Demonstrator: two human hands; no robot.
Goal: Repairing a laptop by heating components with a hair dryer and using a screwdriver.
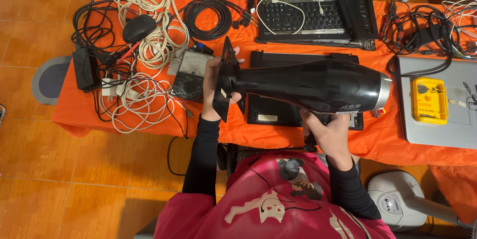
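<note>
I hold a black hair dryer [313, 86] level above the orange-covered table [164, 119]. Its silver-ringed rear end points right. My right hand [329, 132] grips the dryer's handle from below. My left hand [212, 90] holds the flat black nozzle attachment [226, 82] at the dryer's front end, fingers wrapped around its edge. Under the dryer lies a black flat device [278, 112]. Both forearms wear black sleeves.
An analog multimeter [191, 76] lies left of my hand, beside white cables [149, 20], black cables [207, 18] and a mouse [139, 28]. An opened keyboard case [313, 10] sits behind. A grey laptop [437, 102] bears a yellow box [429, 100]. A white fan base [397, 204] stands on the floor.
</note>
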